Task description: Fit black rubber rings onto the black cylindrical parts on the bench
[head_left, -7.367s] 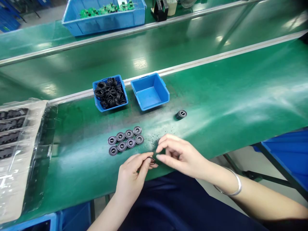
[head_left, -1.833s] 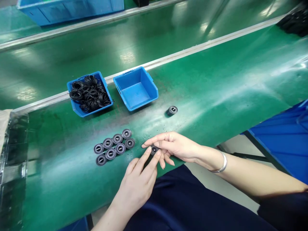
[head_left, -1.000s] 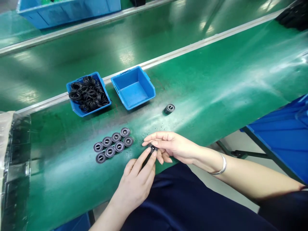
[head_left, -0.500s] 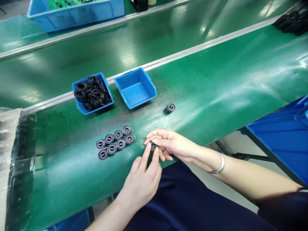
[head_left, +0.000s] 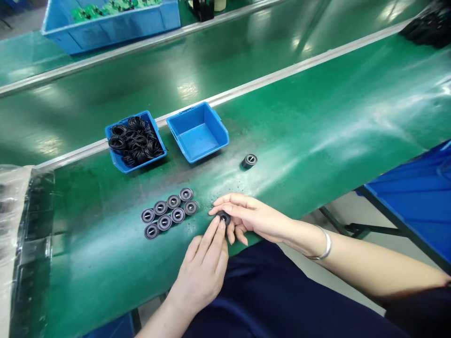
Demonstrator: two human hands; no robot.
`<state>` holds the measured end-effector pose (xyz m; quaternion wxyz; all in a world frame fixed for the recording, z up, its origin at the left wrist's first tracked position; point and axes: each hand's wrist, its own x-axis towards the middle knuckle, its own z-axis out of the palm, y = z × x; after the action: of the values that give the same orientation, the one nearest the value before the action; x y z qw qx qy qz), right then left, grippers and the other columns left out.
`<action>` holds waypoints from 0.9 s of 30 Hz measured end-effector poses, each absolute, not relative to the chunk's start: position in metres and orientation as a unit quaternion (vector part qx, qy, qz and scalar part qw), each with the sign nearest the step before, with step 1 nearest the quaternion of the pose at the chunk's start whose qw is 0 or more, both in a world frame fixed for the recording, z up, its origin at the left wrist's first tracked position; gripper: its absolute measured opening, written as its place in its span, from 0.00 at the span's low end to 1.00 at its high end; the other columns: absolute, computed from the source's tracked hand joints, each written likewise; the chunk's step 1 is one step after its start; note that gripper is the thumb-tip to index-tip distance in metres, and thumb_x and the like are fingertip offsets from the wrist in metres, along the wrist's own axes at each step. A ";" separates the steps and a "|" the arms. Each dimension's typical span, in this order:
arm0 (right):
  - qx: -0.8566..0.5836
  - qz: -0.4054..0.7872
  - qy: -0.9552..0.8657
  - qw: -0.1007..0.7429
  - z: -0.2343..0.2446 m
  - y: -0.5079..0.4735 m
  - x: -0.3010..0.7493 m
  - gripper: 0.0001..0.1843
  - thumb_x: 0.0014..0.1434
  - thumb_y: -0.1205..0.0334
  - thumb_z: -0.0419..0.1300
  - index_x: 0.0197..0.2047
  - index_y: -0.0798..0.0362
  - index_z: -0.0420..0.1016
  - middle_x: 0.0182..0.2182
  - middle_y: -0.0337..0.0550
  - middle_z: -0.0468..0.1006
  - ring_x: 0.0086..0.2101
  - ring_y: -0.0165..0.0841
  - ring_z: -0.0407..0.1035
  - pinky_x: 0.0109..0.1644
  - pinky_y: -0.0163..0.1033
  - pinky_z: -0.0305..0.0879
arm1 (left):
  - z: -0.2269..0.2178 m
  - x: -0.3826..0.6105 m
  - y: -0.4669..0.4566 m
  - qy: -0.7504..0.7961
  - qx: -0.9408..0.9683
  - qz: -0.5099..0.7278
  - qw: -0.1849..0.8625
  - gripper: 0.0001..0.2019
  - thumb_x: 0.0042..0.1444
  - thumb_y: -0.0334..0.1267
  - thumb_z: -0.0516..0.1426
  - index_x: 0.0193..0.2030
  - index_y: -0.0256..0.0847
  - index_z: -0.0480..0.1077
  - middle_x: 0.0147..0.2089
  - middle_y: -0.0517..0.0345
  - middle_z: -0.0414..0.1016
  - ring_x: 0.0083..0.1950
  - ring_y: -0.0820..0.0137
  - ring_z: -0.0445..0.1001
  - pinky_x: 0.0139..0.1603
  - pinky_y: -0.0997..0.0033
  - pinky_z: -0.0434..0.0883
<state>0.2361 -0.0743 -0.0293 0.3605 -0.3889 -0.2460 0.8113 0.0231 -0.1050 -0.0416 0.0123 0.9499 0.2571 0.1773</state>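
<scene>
A small round black part (head_left: pixel 223 218) with a pale mark in its centre is between my two hands, just above the bench edge nearest me. My right hand (head_left: pixel 243 213), with a bangle at the wrist, pinches it between thumb and fingers. My left hand (head_left: pixel 206 265) is closed on it too, its fingertips pressed together on the face. Left of my hands, several similar round black parts (head_left: pixel 164 222) stand in two rows. Another, taller black part (head_left: pixel 250 161) stands alone beyond my right hand.
A blue bin of coiled black cables (head_left: pixel 136 143) stands beside an empty blue bin (head_left: pixel 198 136) along the metal rail. A larger blue crate (head_left: pixel 116 26) with green pieces is at the back. Clear plastic trays (head_left: pixel 35 253) lie at left, a blue container (head_left: pixel 416 202) at right.
My left fingers have gone from spread around the round part to lying together on its face. My right thumb and fingers still hold it. The standing parts have stayed in place.
</scene>
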 end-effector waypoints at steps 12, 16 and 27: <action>-0.378 0.816 -0.262 0.349 -0.036 -0.067 0.238 0.15 0.64 0.59 0.64 0.50 0.56 0.66 0.40 0.45 0.78 0.24 0.27 0.75 0.20 0.29 0.70 | -0.038 0.023 -0.097 0.234 0.960 0.156 0.023 0.17 0.65 0.25 0.46 0.49 0.31 0.75 0.68 0.41 0.66 0.71 0.52 0.61 0.54 0.59 0.63; -0.386 0.790 -0.246 0.408 -0.034 -0.073 0.235 0.15 0.67 0.56 0.61 0.52 0.55 0.66 0.52 0.53 0.75 0.30 0.28 0.77 0.28 0.33 0.76 | -0.040 0.024 -0.101 0.270 0.945 0.185 0.018 0.17 0.65 0.24 0.47 0.51 0.31 0.75 0.69 0.43 0.65 0.72 0.54 0.60 0.55 0.60 0.62; -0.401 0.785 -0.284 0.377 -0.032 -0.069 0.234 0.14 0.64 0.60 0.64 0.49 0.58 0.68 0.40 0.46 0.77 0.26 0.25 0.72 0.19 0.26 0.66 | -0.042 0.019 -0.105 0.269 0.943 0.191 0.035 0.17 0.66 0.24 0.47 0.53 0.32 0.74 0.68 0.45 0.67 0.71 0.57 0.62 0.56 0.61 0.62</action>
<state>0.2344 -0.0686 -0.0323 0.3772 -0.4009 -0.2841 0.7851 0.0195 -0.1047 -0.0424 0.0346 0.9433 0.2691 0.1910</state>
